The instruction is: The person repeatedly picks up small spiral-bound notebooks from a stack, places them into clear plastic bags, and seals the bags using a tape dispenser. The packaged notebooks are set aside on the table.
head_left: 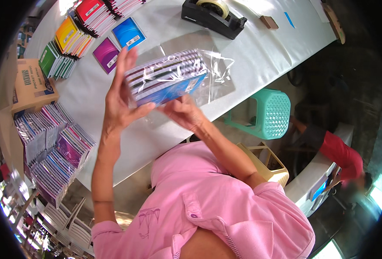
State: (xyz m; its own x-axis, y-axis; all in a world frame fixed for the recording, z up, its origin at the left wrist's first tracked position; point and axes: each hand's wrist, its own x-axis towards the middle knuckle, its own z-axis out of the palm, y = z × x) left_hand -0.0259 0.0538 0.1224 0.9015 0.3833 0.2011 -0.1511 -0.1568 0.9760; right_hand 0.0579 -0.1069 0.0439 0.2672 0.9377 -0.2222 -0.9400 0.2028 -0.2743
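Plainly, the left fingers hold bagged notebooks; whether the right fingers, curled below, grip too is unclear.

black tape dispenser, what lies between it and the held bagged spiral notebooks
Greyish see-through plastic lies on the table between the black tape dispenser and the bagged spiral notebooks; the head view shows it.

Over the grey, straight-edged table I see a clear-plastic-wrapped rectangular stack of spiral notebooks; far behind it sits a black plastic tape dispenser. Left stands a brown cardboard box, plastic-wrapped notebook bundles nearer. Right, beyond the edge: a mint-green plastic stool.
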